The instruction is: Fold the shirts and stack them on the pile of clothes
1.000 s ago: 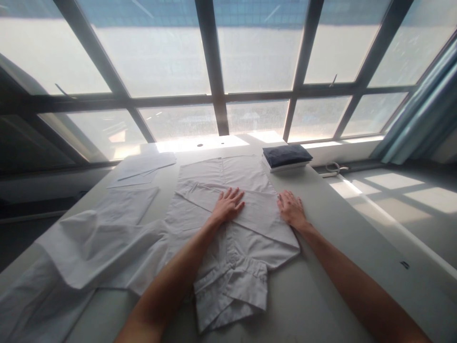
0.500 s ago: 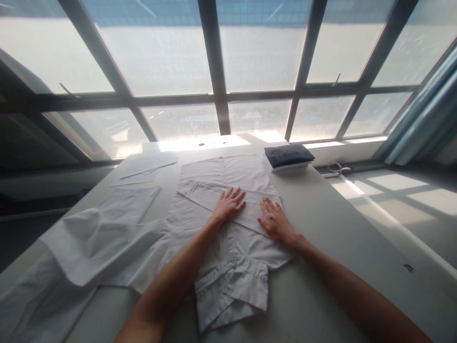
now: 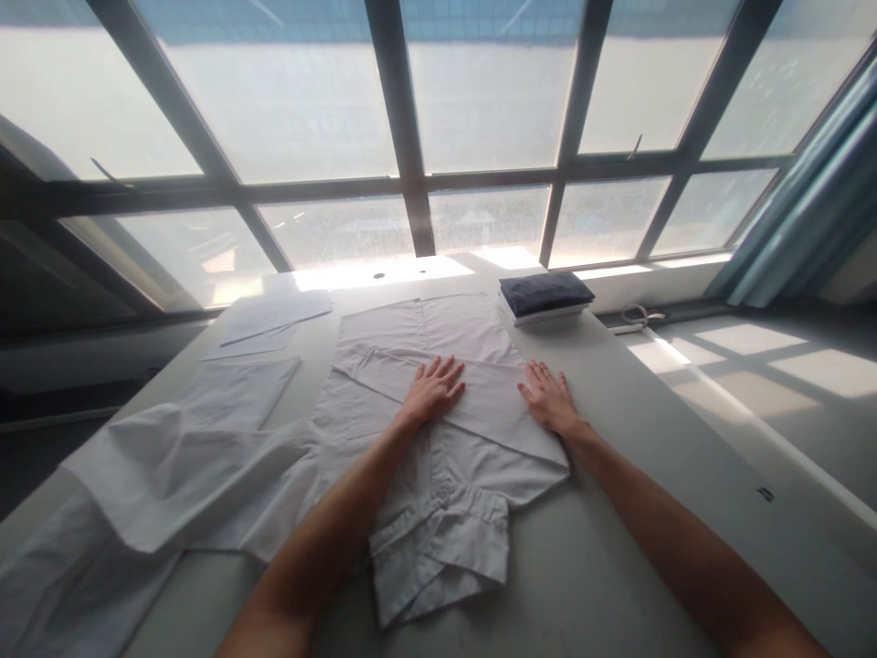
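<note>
A white shirt (image 3: 472,466) lies spread on the white table, its collar (image 3: 472,548) toward me. One sleeve is folded across its middle; the other side of the cloth (image 3: 206,475) spreads rumpled to the left. My left hand (image 3: 433,388) rests flat on the folded part, fingers stretched out. At the shirt's right edge, my right hand (image 3: 548,397) lies palm down with its fingers extended, touching the cloth near the fold. Neither hand grips anything.
On the far right of the table (image 3: 658,512) sits a folded stack with a dark navy cloth (image 3: 546,292) on top. White paper sheets (image 3: 274,320) lie at the far left. Large windows stand behind, and a blue curtain (image 3: 801,201) hangs at right.
My right hand has slid outward to the right and slightly away from me, to the shirt's edge. My left hand stays on the fold. The view has shifted slightly.
</note>
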Available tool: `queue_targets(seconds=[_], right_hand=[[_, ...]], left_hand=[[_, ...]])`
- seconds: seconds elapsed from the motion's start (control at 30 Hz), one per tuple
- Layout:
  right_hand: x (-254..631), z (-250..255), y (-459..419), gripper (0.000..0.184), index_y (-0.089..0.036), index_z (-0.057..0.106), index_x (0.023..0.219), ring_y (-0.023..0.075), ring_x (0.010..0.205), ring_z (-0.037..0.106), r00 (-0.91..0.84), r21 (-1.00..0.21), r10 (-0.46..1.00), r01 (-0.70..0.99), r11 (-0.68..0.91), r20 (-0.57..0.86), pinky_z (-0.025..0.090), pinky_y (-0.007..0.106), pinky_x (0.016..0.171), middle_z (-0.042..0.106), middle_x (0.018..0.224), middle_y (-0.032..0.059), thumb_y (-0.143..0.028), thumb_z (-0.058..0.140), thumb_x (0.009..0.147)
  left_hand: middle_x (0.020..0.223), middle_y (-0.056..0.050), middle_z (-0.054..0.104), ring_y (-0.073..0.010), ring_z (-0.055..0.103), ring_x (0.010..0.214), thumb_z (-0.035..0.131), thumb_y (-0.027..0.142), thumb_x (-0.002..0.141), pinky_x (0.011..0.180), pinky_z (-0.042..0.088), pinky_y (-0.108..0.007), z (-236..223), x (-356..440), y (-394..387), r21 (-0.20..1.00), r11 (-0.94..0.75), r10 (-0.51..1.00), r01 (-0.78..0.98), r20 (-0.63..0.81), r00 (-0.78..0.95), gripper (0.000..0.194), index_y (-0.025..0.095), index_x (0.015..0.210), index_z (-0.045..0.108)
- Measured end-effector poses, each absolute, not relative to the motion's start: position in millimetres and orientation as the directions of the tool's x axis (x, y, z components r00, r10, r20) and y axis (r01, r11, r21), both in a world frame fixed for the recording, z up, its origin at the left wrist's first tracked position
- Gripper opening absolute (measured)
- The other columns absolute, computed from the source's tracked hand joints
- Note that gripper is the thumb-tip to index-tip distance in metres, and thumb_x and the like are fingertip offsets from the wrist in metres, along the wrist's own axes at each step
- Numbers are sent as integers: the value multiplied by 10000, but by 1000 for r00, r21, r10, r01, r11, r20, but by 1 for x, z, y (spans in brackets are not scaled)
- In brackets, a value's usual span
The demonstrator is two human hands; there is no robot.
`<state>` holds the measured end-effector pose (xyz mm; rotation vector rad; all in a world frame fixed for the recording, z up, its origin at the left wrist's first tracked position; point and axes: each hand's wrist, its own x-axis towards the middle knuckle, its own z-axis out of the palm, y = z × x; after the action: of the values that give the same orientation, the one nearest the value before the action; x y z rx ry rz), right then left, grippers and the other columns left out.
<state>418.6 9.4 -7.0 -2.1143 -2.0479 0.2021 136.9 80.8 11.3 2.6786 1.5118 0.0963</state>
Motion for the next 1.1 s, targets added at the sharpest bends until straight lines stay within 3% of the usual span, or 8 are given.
queue_targets(seconds=[0.13, 0.27, 0.37, 0.47, 0.8, 0.93, 1.1], right_hand=[[429, -5, 13, 596, -133, 370, 1599, 263, 1559, 246, 71, -305, 987, 952, -23, 146, 164, 546, 1255, 324, 1667, 141, -393, 250, 1076], [422, 2, 1, 590, -114, 362, 1601, 250, 1578, 184, -178, -310, 946, 914, 261, 270, 148, 521, 1269, 305, 1674, 140, -342, 325, 1058], [412, 6, -19, 603, -132, 354, 1608, 251, 1582, 164, -435, -263, 873, 835, 483, 221, 128, 524, 1277, 279, 1684, 126, -346, 396, 1045], [411, 9, -39, 613, -153, 349, 1613, 277, 1580, 167, -555, -251, 824, 786, 565, 116, 128, 554, 1273, 264, 1688, 119, -395, 409, 1053], [432, 3, -91, 738, -198, 169, 1660, 268, 1590, 108, -551, -197, 834, 821, 537, -22, 52, 548, 1273, 142, 1709, 107, -605, 299, 1059], [413, 13, -89, 732, -136, 99, 1666, 267, 1590, 98, -406, -226, 912, 885, 407, 55, 104, 533, 1277, 138, 1706, 137, -529, 266, 1072], [351, 27, -39, 679, -40, 219, 1637, 274, 1587, 130, -199, -309, 973, 924, 226, 116, 122, 511, 1271, 196, 1695, 182, -376, 313, 1054]], left_hand=[[1706, -12, 244, -326, 177, 1579, 295, 542, 1064, 1246, 183, -598, 12, 137, 80, 86, -516, 856, 853, 19, 516, 604, 318, 1624, 325], [1706, -15, 243, -327, 179, 1578, 290, 550, 1062, 1244, 181, -602, 13, 137, 80, 89, -518, 855, 851, 21, 518, 611, 313, 1624, 326], [1705, -12, 249, -323, 181, 1578, 288, 556, 1060, 1246, 183, -595, 12, 137, 81, 82, -518, 855, 852, 29, 517, 611, 320, 1623, 329], [1704, -9, 255, -318, 184, 1578, 292, 553, 1059, 1249, 180, -589, 10, 137, 83, 77, -518, 855, 852, 35, 517, 606, 332, 1622, 326], [1704, -14, 256, -325, 181, 1577, 297, 561, 1059, 1246, 169, -594, 8, 137, 84, 108, -518, 855, 849, 43, 516, 607, 321, 1614, 350], [1704, -18, 261, -323, 183, 1577, 306, 556, 1058, 1246, 166, -589, 9, 138, 83, 114, -517, 856, 848, 40, 516, 600, 330, 1612, 351], [1704, -25, 259, -329, 181, 1577, 310, 551, 1058, 1241, 175, -599, 11, 139, 80, 112, -515, 857, 850, 45, 514, 609, 317, 1619, 337]])
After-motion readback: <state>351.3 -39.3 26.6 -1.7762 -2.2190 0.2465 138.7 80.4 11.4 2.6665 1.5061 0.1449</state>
